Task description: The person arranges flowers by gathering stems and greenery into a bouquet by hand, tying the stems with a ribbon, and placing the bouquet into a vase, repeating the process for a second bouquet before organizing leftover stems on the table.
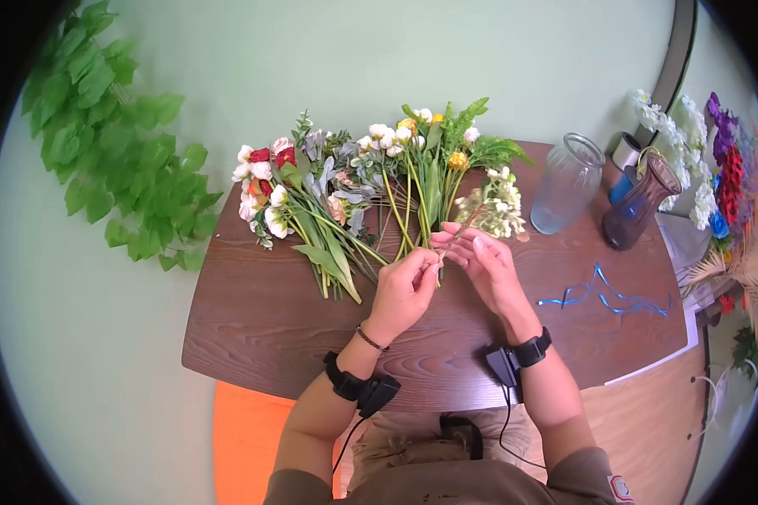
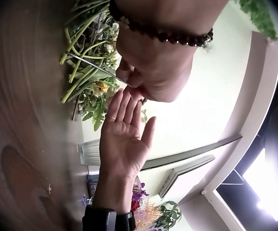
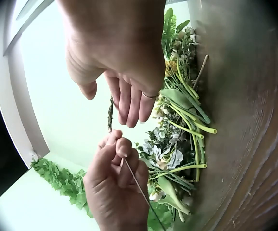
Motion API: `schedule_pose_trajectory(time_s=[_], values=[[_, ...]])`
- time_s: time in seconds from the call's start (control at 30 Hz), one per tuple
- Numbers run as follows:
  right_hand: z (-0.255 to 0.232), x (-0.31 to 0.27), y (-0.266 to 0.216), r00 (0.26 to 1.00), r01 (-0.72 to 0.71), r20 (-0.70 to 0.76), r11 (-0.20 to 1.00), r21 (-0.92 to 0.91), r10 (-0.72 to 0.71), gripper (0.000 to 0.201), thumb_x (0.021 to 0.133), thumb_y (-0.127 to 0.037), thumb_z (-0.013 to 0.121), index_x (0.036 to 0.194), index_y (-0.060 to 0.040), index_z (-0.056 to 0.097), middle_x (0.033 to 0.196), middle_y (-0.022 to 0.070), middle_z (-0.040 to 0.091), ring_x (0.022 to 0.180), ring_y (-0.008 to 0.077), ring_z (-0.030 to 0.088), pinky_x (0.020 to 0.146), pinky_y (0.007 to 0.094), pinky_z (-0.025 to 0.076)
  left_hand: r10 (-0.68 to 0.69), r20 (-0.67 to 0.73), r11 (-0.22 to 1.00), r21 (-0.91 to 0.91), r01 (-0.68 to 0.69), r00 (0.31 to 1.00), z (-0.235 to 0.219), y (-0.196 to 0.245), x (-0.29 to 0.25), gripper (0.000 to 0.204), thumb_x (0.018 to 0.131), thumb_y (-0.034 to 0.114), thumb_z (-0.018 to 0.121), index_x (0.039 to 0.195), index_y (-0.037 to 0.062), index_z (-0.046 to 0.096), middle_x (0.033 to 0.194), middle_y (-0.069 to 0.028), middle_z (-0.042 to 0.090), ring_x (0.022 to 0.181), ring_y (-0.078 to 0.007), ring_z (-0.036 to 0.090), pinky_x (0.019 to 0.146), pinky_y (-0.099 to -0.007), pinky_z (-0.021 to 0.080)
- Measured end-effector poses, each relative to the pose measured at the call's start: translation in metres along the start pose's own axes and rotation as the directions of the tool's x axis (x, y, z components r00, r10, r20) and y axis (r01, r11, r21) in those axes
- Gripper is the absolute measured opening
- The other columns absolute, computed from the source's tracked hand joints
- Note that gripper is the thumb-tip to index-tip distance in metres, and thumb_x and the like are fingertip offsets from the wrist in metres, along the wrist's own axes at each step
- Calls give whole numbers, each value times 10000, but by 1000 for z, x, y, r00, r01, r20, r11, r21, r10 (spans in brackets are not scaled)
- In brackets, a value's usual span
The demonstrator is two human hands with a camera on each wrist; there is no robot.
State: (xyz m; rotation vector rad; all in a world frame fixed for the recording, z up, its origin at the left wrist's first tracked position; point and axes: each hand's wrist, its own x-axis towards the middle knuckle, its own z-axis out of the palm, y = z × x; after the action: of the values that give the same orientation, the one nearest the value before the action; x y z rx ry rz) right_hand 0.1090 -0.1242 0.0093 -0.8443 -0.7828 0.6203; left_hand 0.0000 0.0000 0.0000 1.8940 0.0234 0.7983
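My left hand (image 1: 406, 295) pinches a thin stem between thumb and fingertips above the table; in the right wrist view the thin stem (image 3: 138, 183) runs down past that hand (image 3: 116, 185), and a green wrapped piece (image 3: 110, 114) rises above its fingertips. Beside it, my right hand (image 1: 490, 271) has its fingers extended, palm turned toward the left hand, as the left wrist view also shows that palm (image 2: 124, 144). Whether its fingertips touch the stem I cannot tell. Behind the hands lie white-and-red flowers (image 1: 261, 172), white-and-yellow flowers (image 1: 396, 139) and a pale flower spray (image 1: 501, 206).
A clear glass vase (image 1: 568, 185) and a dark vase (image 1: 640, 206) stand on the right of the brown table (image 1: 261, 337). Curled blue ribbon (image 1: 606, 299) lies in front of them. Leafy vines (image 1: 135, 160) hang at the left, and more colourful flowers (image 1: 727, 181) are at the far right.
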Motion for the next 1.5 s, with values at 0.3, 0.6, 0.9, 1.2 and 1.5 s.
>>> schedule_pose_trajectory(time_s=[0.3,0.6,0.9,1.2,1.5], values=[[-10,-4,3,995,-19,-102,1000,6,20,343,953,-230,485,1131,57,545,968,118,630,923,182,604,872,332,468,-24,144,1000,16,22,989,9,1,-1,71,860,44,570,922,9,576,658,-62,580,531,-105,543,497,-247,422],[-14,-2,-6,992,22,-122,1000,-12,-23,304,935,-179,507,1134,45,555,860,68,608,819,151,590,780,289,465,-121,313,990,-28,136,942,9,-11,-2,97,871,85,547,872,11,609,632,-48,600,535,-97,557,498,-250,426],[-11,2,-10,989,21,-140,992,-128,-39,484,912,-110,524,1335,18,329,836,106,619,776,173,611,774,306,498,-154,296,988,28,152,943,5,0,1,83,856,83,548,852,27,609,604,-57,566,506,-121,538,484,-259,410],[-10,1,-6,988,63,-105,924,-377,-110,254,928,-36,451,1175,9,407,826,114,611,753,169,605,740,300,495,-118,282,993,13,119,952,9,-6,-2,111,880,77,523,833,25,609,554,-8,536,487,-70,510,468,-223,392],[-11,2,-7,987,63,-130,966,-252,-98,280,944,-107,450,1189,28,460,850,108,611,773,175,611,746,304,495,-241,299,969,13,248,923,11,-8,-3,173,935,127,475,859,21,590,540,16,501,456,-47,488,438,-205,397]])
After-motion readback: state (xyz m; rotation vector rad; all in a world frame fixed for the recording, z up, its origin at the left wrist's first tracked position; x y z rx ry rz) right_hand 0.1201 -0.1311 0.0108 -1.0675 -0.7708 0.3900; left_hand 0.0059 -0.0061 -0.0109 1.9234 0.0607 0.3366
